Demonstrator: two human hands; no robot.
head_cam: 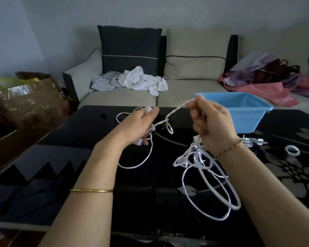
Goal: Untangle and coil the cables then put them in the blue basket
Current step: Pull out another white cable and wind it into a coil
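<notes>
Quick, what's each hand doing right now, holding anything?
Left hand: grips the white cable.
Right hand: grips the same white cable, with loops of it hanging below.

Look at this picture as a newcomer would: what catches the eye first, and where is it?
The tangled white cable stands out first, stretched between the left hand and the right hand above the black table, with loops hanging under the right hand. Behind the right hand, a bright blue basket sits on the table's far side, no cable showing in it.
</notes>
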